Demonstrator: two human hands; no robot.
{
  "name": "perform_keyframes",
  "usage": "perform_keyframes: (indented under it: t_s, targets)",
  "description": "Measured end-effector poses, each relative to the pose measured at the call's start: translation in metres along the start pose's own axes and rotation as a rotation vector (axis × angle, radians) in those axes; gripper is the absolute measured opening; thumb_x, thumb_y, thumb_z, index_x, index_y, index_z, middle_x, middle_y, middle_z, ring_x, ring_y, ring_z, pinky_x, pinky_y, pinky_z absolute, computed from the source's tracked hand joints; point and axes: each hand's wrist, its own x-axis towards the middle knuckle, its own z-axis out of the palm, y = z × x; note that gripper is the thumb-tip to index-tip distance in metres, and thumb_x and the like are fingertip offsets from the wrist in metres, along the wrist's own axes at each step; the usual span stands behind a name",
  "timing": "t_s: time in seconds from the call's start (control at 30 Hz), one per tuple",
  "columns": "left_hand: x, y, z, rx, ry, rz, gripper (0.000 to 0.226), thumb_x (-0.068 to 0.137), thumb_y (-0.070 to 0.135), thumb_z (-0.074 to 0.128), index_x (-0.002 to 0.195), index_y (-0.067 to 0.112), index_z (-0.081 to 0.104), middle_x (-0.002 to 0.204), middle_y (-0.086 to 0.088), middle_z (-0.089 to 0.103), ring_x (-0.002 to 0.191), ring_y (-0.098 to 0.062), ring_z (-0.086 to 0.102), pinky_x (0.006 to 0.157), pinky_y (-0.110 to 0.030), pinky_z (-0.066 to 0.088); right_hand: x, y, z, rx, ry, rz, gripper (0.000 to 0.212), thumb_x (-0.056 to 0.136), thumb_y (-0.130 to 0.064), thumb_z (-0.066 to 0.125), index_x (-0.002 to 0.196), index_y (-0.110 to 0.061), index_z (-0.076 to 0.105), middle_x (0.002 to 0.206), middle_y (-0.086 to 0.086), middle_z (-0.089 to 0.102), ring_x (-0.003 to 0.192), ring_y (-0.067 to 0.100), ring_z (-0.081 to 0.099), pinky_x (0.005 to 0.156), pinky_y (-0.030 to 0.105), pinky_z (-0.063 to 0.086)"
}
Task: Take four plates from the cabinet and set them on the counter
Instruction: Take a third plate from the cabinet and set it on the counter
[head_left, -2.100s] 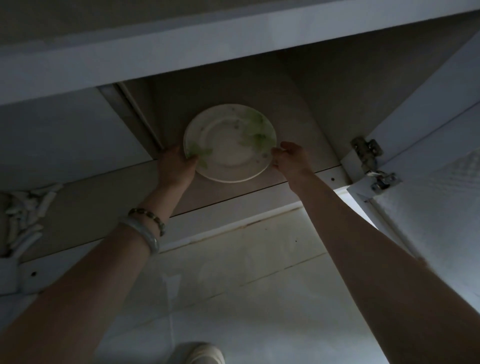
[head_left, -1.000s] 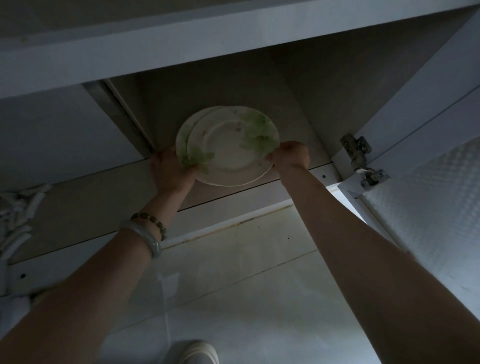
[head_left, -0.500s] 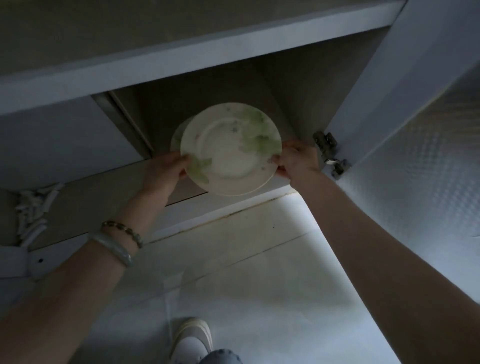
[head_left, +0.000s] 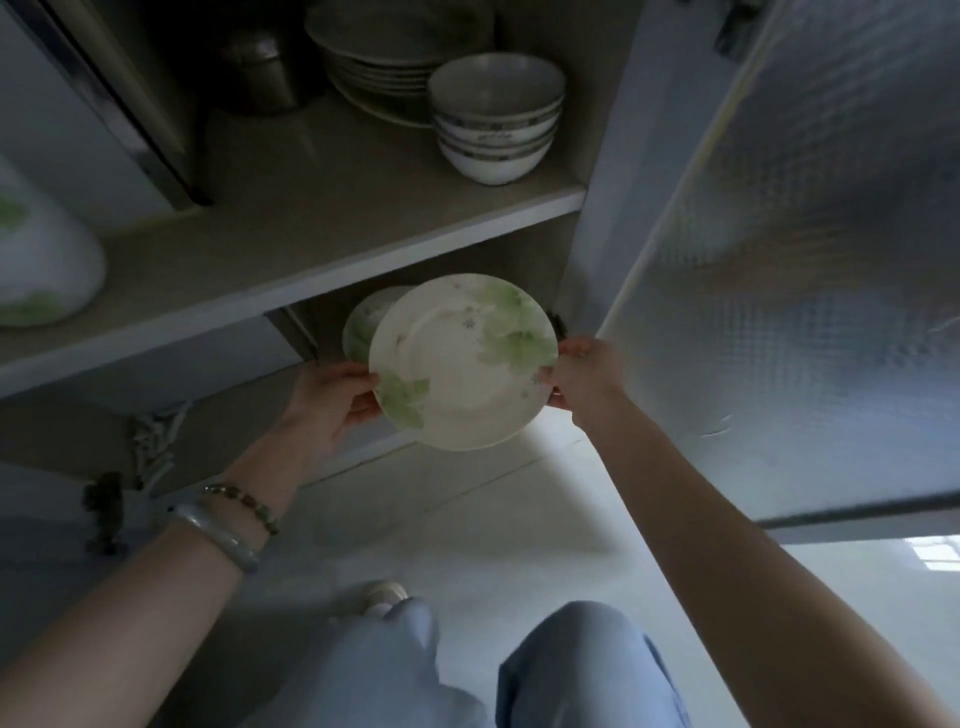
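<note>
One plate (head_left: 462, 364), at the cabinet (head_left: 311, 275) mouth, is pinched at opposite edges by the left hand (head_left: 332, 402) and right hand (head_left: 584, 382), equally near; a second plate (head_left: 366, 322) peeks from behind it.

- You look into a dim cabinet (head_left: 597, 130); its upper shelf (head_left: 311, 218) carries stacked bowls (head_left: 496, 130).
- On your right, the door (head_left: 805, 260) of patterned frosted glass stands open.
- Below you, the pale floor (head_left: 519, 519) is brighter.
</note>
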Motion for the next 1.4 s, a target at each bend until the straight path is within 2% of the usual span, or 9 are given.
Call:
perform_keyframes:
  t_s: [0.3,0.43,0.5,0.63,0.77,0.9,1.03,1.17,1.4]
  targets:
    - [-0.105,0.068,0.025,0.202,-0.128,-0.118,0.019,0.09,-0.004,0.055,0.106,0.004,0.062,0.08,-0.009,0.065,0.07,-0.02,0.061,0.046,-0.02,0.054,-0.113,-0.04,-0.082,-0.007,0.165,0.193,0.024,0.068,0.004,0.059,0.075,-0.019,0.061,0.064,0.004,0.059,0.065,0.031,0.067,0.068,0.049,0.06]
    - [-0.157,0.113,0.028,0.2,-0.144,-0.126,0.023,0.091,-0.005,0.053,0.112,0.0,0.058,0.084,-0.013,0.064,0.069,-0.021,0.061,0.061,-0.029,0.055,-0.16,-0.081,-0.116,0.008,0.188,0.184,0.027,0.065,0.004,0.059,0.07,-0.023,0.058,0.081,0.015,0.067,0.082,0.039,0.068,0.075,0.05,0.058]
    - [-0.193,0.142,0.025,0.177,-0.158,-0.116,0.025,0.091,-0.006,0.051,0.115,0.0,0.055,0.086,-0.015,0.063,0.064,-0.02,0.064,0.06,-0.03,0.056,-0.189,-0.109,-0.133,-0.008,0.18,0.169,0.024,0.065,0.002,0.059,0.073,-0.02,0.059,0.089,0.018,0.069,0.085,0.039,0.067,0.077,0.05,0.058]
    - [-0.27,0.193,0.015,0.144,-0.141,-0.07,0.022,0.089,-0.007,0.054,0.11,0.0,0.057,0.08,-0.011,0.064,0.055,-0.015,0.067,0.048,-0.022,0.055,-0.261,-0.167,-0.168,-0.01,0.176,0.152,0.026,0.065,0.002,0.054,0.084,-0.014,0.063,0.07,0.005,0.061,0.067,0.029,0.065,0.066,0.049,0.06]
    - [-0.345,0.235,0.005,0.13,-0.142,-0.053,0.02,0.089,-0.006,0.056,0.107,0.002,0.058,0.082,-0.01,0.065,0.058,-0.015,0.067,0.046,-0.02,0.052,-0.331,-0.212,-0.208,0.007,0.152,0.158,0.022,0.066,0.004,0.056,0.075,-0.016,0.061,0.069,0.004,0.06,0.06,0.025,0.063,0.06,0.046,0.06]
    - [-0.423,0.278,0.004,0.083,-0.148,-0.001,0.016,0.088,-0.005,0.057,0.103,0.002,0.06,0.081,-0.01,0.065,0.065,-0.016,0.066,0.05,-0.023,0.055,-0.396,-0.257,-0.262,0.057,0.115,0.145,0.024,0.067,0.009,0.058,0.078,-0.012,0.06,0.074,0.007,0.061,0.064,0.026,0.062,0.044,0.03,0.055]
    - [-0.483,0.308,0.016,0.058,-0.216,0.064,0.011,0.087,-0.001,0.06,0.09,0.007,0.067,0.079,-0.008,0.072,0.072,-0.018,0.069,0.06,-0.028,0.059,-0.441,-0.29,-0.315,0.174,0.075,0.119,0.028,0.066,0.015,0.057,0.078,-0.011,0.057,0.083,0.018,0.062,0.067,0.031,0.064,0.046,0.031,0.056]
    - [-0.526,0.324,0.042,0.004,-0.28,0.115,0.012,0.086,-0.002,0.061,0.084,0.008,0.066,0.068,-0.001,0.074,0.062,-0.012,0.07,0.056,-0.025,0.057,-0.463,-0.308,-0.363,0.225,0.085,0.071,0.029,0.07,0.014,0.055,0.087,-0.008,0.06,0.094,0.025,0.066,0.082,0.038,0.069,0.066,0.042,0.06]
    - [-0.531,0.375,0.128,0.094,-0.489,0.183,0.011,0.086,0.001,0.063,0.093,0.007,0.068,0.078,-0.005,0.075,0.071,-0.014,0.072,0.061,-0.027,0.058,-0.476,-0.34,-0.438,0.336,0.268,0.011,0.03,0.073,0.018,0.052,0.076,-0.012,0.058,0.065,0.01,0.06,0.055,0.02,0.061,0.048,0.027,0.057]
